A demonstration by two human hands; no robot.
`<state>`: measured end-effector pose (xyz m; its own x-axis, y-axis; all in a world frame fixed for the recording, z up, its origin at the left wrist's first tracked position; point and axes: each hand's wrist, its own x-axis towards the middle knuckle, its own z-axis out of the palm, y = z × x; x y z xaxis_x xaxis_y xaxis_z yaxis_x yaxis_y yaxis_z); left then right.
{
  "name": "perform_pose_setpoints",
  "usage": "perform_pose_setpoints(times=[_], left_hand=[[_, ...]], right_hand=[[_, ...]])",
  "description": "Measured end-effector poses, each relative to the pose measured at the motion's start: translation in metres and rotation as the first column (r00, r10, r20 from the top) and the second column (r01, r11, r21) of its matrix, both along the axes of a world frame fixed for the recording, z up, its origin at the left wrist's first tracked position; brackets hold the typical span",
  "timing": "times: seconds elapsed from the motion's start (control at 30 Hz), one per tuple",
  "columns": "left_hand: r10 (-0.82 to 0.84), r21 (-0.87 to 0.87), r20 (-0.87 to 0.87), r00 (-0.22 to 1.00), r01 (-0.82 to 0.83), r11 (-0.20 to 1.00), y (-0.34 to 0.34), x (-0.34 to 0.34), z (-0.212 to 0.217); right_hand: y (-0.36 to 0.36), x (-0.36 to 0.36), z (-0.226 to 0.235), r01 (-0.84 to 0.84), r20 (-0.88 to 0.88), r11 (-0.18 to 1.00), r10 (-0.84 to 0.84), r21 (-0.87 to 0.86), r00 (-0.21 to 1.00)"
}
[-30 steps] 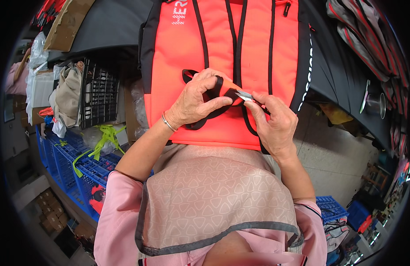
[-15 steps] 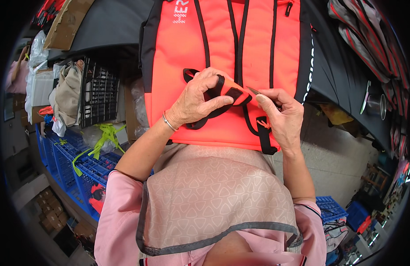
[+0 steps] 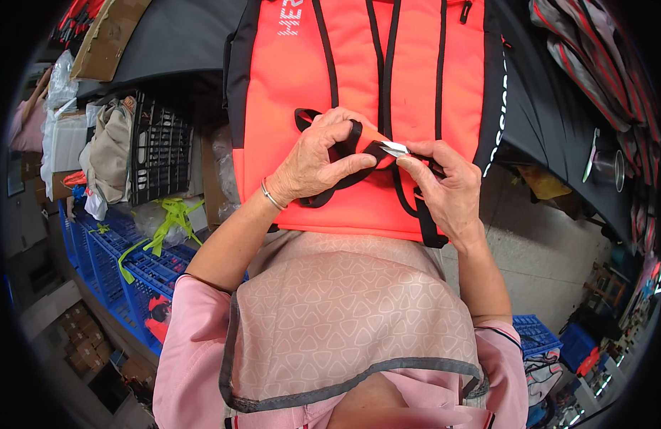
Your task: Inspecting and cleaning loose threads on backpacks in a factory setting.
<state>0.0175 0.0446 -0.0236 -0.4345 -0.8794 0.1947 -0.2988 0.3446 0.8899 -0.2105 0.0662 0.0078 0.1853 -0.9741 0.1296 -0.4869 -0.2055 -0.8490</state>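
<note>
A neon coral backpack (image 3: pixel 287 79) with black straps and side panels lies in front of me, its lower edge against my apron. My left hand (image 3: pixel 320 161) is closed on a black-edged strap end (image 3: pixel 353 143), thumb on top, and holds it up off the bag. My right hand (image 3: pixel 448 186) grips small thread snips (image 3: pixel 395 148), partly hidden by the fingers. Their silver blades point left and meet the strap end beside my left thumb. I cannot tell whether the blades touch it.
On the left stand a black crate (image 3: pixel 159 150) and a blue plastic crate (image 3: pixel 123 264) with yellow-green strips (image 3: pixel 170 222). A metal cup (image 3: pixel 608 171) sits on the dark cloth at right, near striped grey-red pieces (image 3: pixel 588 64). A cardboard piece (image 3: pixel 110 39) leans at upper left.
My right hand has shifted slightly left and down, bringing the snips' blades over the strap end, where they now show bright. My left hand keeps its place on the strap.
</note>
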Motion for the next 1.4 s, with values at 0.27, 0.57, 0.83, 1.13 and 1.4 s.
perform_pose_setpoints(times=[0.27, 0.57, 0.83, 1.13, 1.4], left_hand=[[-0.029, -0.009, 0.018, 0.999, 0.029, 1.000, -0.001, 0.002, -0.001], [-0.053, -0.023, 0.024, 0.998, 0.053, 0.998, -0.003, 0.001, 0.002], [-0.009, -0.044, 0.083, 0.996, 0.013, 0.999, -0.003, -0.004, 0.002], [0.050, -0.139, 0.102, 0.993, -0.036, 0.990, -0.004, -0.012, 0.001], [0.067, -0.142, 0.176, 0.982, -0.043, 0.989, -0.005, -0.009, -0.002]], right_hand=[[-0.012, -0.010, -0.002, -0.142, 0.426, 0.872, -0.082, 0.468, 0.901], [-0.011, -0.005, 0.000, -0.106, 0.302, 0.917, -0.017, 0.386, 0.953], [-0.012, -0.007, 0.000, 0.064, 0.339, 0.984, -0.117, 0.164, 0.934], [-0.012, 0.021, -0.010, -0.137, -0.146, 0.895, 0.081, -0.425, 0.986], [-0.018, 0.024, -0.009, -0.343, -0.472, 0.765, 0.059, -0.544, 0.879]])
